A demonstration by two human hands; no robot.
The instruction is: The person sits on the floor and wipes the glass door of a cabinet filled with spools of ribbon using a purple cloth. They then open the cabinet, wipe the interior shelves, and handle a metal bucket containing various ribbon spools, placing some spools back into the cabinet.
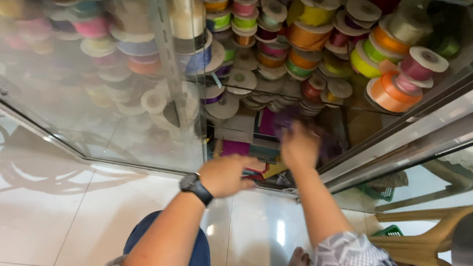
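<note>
Reaching into a glass cabinet point(139, 116) of ribbon spools point(392, 90) at frame centre.
Right hand point(299, 147) — blurred, grip unclear — near purple material point(273, 121); left hand point(226, 174) loosely open, empty.

The glass sliding door point(86, 85) is closing off the cabinet's left half, while the metal frame point(411, 143) is bounding the right. Between them, the opening is standing free, though ribbon spools point(308, 39) are crowding its upper part and coloured packets point(246, 150) are filling the bottom.

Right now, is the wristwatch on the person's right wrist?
No, the black wristwatch sits on the left wrist, behind the left hand.
</note>
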